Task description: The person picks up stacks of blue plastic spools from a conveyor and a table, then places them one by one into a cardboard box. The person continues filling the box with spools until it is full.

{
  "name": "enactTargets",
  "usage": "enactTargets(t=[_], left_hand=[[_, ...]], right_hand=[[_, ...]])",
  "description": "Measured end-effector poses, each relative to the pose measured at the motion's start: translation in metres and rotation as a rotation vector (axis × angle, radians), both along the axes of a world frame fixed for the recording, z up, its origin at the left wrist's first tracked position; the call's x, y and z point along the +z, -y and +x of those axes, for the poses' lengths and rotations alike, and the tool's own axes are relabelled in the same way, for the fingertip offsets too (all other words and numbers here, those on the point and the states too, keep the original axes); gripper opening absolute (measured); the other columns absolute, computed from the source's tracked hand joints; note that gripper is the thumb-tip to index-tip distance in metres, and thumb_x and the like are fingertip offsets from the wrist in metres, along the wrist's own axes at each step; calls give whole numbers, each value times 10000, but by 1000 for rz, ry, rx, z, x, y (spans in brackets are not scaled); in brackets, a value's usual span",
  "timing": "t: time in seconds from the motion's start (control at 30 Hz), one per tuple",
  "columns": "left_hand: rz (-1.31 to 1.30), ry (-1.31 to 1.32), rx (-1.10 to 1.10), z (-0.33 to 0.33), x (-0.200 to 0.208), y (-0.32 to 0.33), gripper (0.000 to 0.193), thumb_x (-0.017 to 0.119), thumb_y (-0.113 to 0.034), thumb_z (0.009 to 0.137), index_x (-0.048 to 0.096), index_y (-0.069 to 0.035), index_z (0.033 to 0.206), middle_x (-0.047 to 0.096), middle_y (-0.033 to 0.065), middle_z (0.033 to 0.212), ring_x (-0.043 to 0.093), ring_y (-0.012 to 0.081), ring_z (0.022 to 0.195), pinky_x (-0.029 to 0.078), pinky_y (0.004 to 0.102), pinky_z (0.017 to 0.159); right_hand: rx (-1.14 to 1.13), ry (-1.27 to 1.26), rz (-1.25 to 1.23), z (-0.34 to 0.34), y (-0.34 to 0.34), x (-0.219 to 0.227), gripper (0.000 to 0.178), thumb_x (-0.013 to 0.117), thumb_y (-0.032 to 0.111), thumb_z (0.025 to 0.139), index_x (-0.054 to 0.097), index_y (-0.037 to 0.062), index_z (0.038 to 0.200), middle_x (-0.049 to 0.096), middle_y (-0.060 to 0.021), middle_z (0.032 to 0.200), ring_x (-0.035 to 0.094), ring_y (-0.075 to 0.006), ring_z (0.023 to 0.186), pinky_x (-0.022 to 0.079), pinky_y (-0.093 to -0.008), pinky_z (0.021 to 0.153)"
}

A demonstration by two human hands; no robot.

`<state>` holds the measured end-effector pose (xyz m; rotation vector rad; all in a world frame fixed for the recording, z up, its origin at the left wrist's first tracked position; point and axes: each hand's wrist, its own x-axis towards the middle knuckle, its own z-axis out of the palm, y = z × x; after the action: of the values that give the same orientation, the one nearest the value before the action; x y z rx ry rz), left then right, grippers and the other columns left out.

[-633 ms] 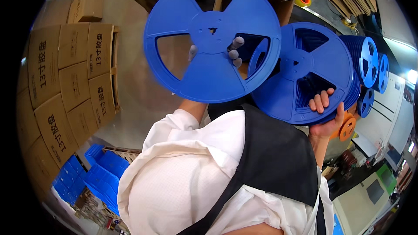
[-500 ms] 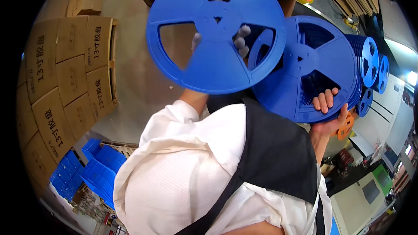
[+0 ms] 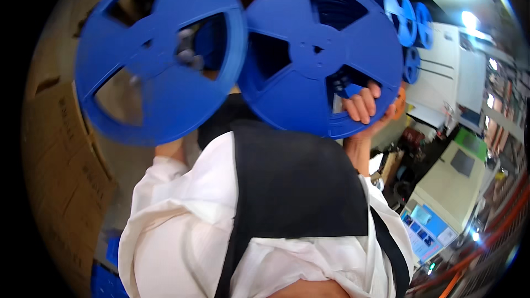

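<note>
On the left, my left hand [image 3: 189, 51] reaches from behind a large blue plastic reel [image 3: 182, 96] and grips it. Its covered, greyish fingertips show through one of the reel's windows, blurred, and the palm is hidden. Beside it, to the right, stands a second blue reel [image 3: 317, 19], the front one of a stack whose further rims show through its windows. My right hand [image 3: 367, 107] clasps this stack at its lower right rim, bare fingers hooked through a window. The two front reels meet or slightly overlap at their edges.
Several more blue reels [image 3: 401, 16] stand beyond at the upper right, with an orange reel [image 3: 399, 105] below. Stacked brown cartons [image 3: 61, 176] line the left side. A pale machine [image 3: 450, 171] with a green part is at the right, and blue bins [image 3: 107, 284] sit at the lower left.
The view has swung, so both front reels sit further left in the picture. The left reel overlaps the right one less than before. Both hands keep their grip.
</note>
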<state>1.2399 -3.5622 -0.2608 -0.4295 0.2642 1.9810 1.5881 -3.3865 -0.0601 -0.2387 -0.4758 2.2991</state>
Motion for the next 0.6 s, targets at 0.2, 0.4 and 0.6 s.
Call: enactTargets(t=[0.2, 0.4, 0.6], left_hand=[[-67, -272, -137, -11, 47, 10, 723, 654, -296, 839, 260, -119, 1419, 523, 206, 1195, 578, 293, 1047, 526, 397, 864], [-401, -772, -600, 57, 152, -46, 731, 664, -230, 838, 254, -184, 1442, 561, 164, 1165, 576, 236, 1048, 486, 350, 893], [-296, -761, -878, 119, 152, -92, 945, 781, -179, 714, 210, -92, 1461, 480, 158, 1324, 496, 260, 1188, 415, 340, 988]], right_hand=[[-24, -15, 7, 4, -1, 20, 369, 656, 336, 844, 437, 67, 971, 417, 24, 638, 434, -83, 508, 364, -245, 538], [-27, 154, -22, -25, 0, 13, 386, 536, 399, 891, 530, 40, 1033, 454, -26, 723, 448, -143, 614, 393, -317, 627], [89, 632, 70, -72, 26, 33, 394, 646, 240, 832, 529, -1, 1121, 628, -114, 988, 625, -247, 891, 506, -378, 839]])
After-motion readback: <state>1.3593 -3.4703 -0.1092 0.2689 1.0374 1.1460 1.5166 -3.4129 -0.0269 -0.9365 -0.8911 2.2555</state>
